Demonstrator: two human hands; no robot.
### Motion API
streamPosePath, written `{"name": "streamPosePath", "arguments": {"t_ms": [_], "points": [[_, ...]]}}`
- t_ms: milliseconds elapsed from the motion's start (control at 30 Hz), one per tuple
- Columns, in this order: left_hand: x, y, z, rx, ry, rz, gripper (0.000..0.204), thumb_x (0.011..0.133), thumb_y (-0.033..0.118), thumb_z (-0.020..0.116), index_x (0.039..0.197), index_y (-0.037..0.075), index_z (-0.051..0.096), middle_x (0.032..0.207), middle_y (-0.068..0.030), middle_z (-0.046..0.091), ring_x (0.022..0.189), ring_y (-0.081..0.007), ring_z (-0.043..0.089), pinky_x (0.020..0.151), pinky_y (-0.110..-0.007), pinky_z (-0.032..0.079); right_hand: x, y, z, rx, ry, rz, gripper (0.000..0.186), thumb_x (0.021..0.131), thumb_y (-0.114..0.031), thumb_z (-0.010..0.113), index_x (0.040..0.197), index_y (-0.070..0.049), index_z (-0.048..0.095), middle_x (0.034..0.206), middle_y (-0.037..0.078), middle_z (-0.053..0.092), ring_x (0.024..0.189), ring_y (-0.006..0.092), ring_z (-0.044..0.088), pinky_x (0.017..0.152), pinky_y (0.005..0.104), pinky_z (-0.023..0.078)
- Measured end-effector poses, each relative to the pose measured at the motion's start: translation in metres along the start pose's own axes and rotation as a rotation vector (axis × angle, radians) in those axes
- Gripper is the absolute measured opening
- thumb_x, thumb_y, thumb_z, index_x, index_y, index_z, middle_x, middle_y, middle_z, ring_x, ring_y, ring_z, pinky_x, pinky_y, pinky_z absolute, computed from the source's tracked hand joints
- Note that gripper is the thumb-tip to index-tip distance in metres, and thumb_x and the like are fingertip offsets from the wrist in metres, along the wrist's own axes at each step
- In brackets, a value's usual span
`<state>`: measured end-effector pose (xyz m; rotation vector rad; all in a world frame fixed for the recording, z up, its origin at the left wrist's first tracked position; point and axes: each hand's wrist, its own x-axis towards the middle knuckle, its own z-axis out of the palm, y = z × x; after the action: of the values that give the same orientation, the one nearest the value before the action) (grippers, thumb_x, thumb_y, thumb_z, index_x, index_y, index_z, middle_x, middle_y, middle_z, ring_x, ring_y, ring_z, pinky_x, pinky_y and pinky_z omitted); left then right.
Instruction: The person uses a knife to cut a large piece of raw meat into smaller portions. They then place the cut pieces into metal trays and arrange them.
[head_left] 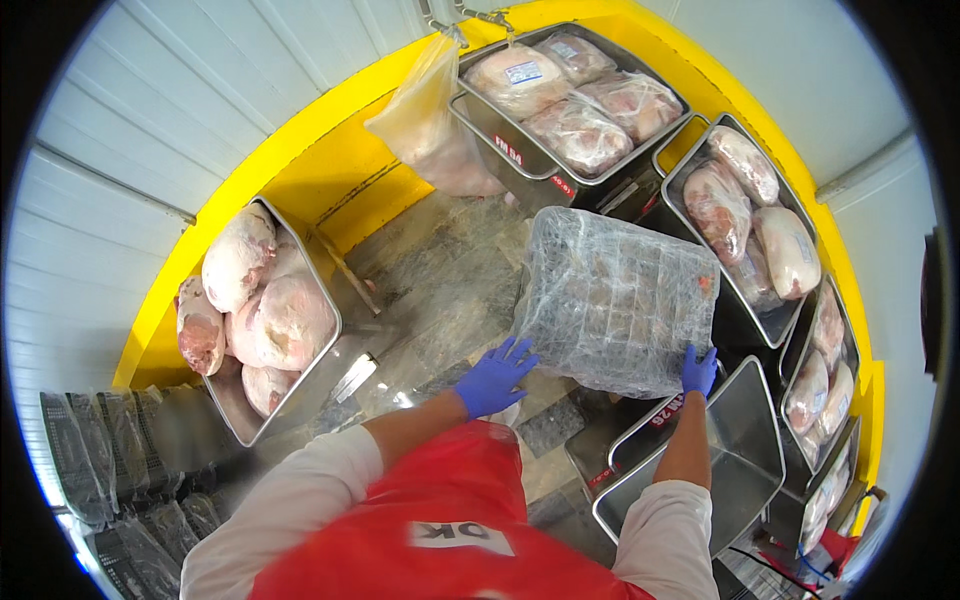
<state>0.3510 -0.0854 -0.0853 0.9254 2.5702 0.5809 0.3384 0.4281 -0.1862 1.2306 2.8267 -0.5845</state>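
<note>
Between the far steel bin (535,160) and the near right steel bin (743,432), handles a wrapped bundle (615,300), broad and blocky, with a grid-like pattern dimly visible through its clear film (575,255). Rests the right hand (699,370) against the near right corner of the bundle, with fingers up along the edge; cannot tell a true grip from a mere touch. Spreads the left hand (497,377) by the near left corner, with fingers open and holding nothing; cannot tell contact from a narrow gap there.

Judging by the film across the visible faces, looks already covered, though hides its underside and any support beneath. Seems not yet done with the bundle, given the right hand at its corner.

Round about, appears well along with loading: shows bagged meat (580,135) in the far bin, more bagged pieces (785,250) in the right-hand steel bin (770,322), and large bare cuts (295,310) in the left steel bin (228,396). Shows only grey inner walls in the near right one, so possibly counts as unfilled.
</note>
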Motion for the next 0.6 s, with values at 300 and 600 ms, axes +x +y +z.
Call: {"name": "streamPosePath", "arguments": {"t_ms": [300,600], "points": [[0.036,0.006,0.007,-0.032,0.003,-0.07,0.084,0.091,0.044,0.066,0.159,0.012,0.029,0.167,-0.0194,0.018,0.153,-0.0438,0.015,0.122,-0.059,0.019,0.006,0.031,0.03,0.149,0.014,-0.166,0.088,0.09,-0.046,0.069,0.153,0.003,0.033,0.141,0.038,0.048,0.128,0.0486,0.053,0.108,0.0499,0.043],[-0.021,-0.121,-0.021,0.121,0.205,-0.456,0.092,0.09,0.049,0.067,0.16,0.006,0.025,0.165,-0.024,0.02,0.151,-0.0459,0.02,0.119,-0.058,0.022,-0.14,-0.144,0.079,0.511,-0.286,-0.184,0.087,0.087,-0.035,0.073,0.152,0.007,0.03,0.131,0.035,0.053,0.119,0.0491,0.055,0.102,0.052,0.045]]}}
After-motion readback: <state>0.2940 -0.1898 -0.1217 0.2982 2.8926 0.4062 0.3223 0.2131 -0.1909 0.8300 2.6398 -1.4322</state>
